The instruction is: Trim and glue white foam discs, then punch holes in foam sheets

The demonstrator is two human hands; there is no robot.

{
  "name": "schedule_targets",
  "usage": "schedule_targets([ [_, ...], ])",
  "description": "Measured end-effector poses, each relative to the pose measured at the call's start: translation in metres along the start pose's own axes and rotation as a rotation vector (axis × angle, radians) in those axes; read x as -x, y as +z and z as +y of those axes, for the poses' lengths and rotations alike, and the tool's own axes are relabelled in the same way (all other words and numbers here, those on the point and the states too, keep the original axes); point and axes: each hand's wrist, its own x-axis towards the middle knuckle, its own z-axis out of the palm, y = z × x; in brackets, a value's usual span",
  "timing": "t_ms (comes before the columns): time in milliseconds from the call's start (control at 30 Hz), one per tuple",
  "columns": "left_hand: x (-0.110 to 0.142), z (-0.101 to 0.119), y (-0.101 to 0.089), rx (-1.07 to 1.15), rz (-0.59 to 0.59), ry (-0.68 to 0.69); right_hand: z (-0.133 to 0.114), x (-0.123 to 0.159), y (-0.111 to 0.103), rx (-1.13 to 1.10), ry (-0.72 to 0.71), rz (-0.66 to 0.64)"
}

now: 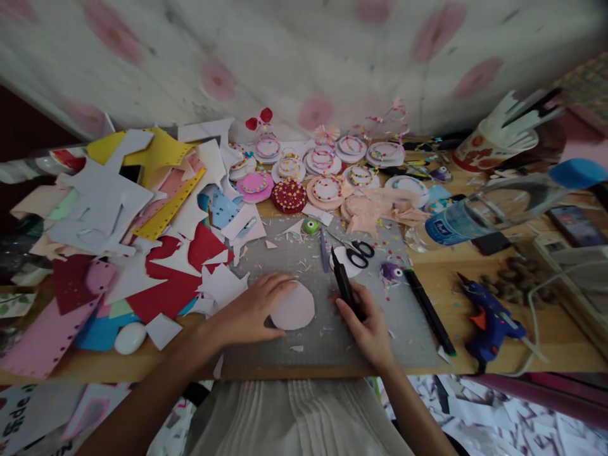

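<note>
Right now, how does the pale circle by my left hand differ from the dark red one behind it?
The pale circle is plain, while the dark red one is covered in small light and yellow dots. The pale circle looks like a flat sheet; the dark red one looks thicker. The pale circle lies on the gray mat at your left hand, the dark red one beyond the mat. Both are roughly round.
</note>
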Motion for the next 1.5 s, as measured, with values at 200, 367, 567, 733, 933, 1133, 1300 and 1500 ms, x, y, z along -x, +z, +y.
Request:
schedule_targets([
  [200, -0.002, 0.000, 0.004, -0.066, 0.026, 0.019, 0.003, 0.001, 0.001, 0.001, 0.012, 0.000],
  [367, 0.005, 0.003, 0.004, -0.015, 0.127, 0.002, -0.001, 0.000, 0.003, -0.034, -0.034, 0.047],
  [567, 0.007, 0.002, -0.002, 0.874, 0.230, -0.169, -0.040, -0.026, 0.009, -0.190, -0.085, -0.143],
  [733, 0.012, 0.007, 0.001, 1.423, 0.042, -0.163, -0.062, -0.050, 0.027, -0.289, -0.113, -0.352],
  [933, 0.013, 0.002, 0.011, 1.646, 0.027, -0.387, -0.060, -0.065, 0.043, -0.310, -0.078, -0.467],
  [1133, 0.010, 0.000, 0.015, 1.598, 0.082, -0.401, -0.051, -0.072, 0.054, -0.296, -0.073, -0.461],
  [1300, 0.010, -0.006, 0.011, 1.328, 0.221, -0.345, -0.036, -0.074, 0.053, -0.324, -0.094, -0.440],
  [1500, -0.004, -0.029, -0.007, 1.100, 0.236, -0.365, -0.035, -0.071, 0.046, -0.436, -0.065, -0.471],
])
